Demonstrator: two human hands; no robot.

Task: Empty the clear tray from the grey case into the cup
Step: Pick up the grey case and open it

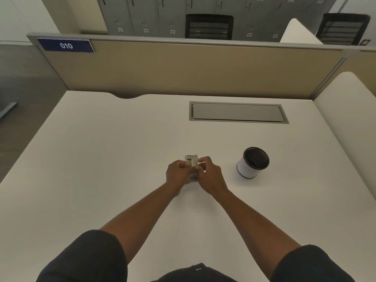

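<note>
Most of the grey case (192, 159) was hidden behind the two hands at the middle of the frame; only its pale upper edge and a small knob-like part showed above the knuckles. The clear tray could not be made out as a separate thing: a blurred, glassy patch showed between and below the hands, too small to tell what it was. The inside of the cup (253, 162) was dark, and its contents could not be seen.

A blue sign (66, 45) at the upper left of the frame, on the partition (183, 68), read "010" in white. Small tags on the grey lockers (152, 15) along the top edge were too blurred to read.

The left hand (179, 173) was curled closed around the left side of the case. The right hand (209, 176) had its fingers pinched together against the right side of the case, on a thin pale edge. Both hands met just over the white desk (101, 159).

The cup, white-walled with a dark rim, stood upright on the desk to the right of the hands, apart from them. A grey cable hatch (237, 111) lay in the desk above it.
</note>
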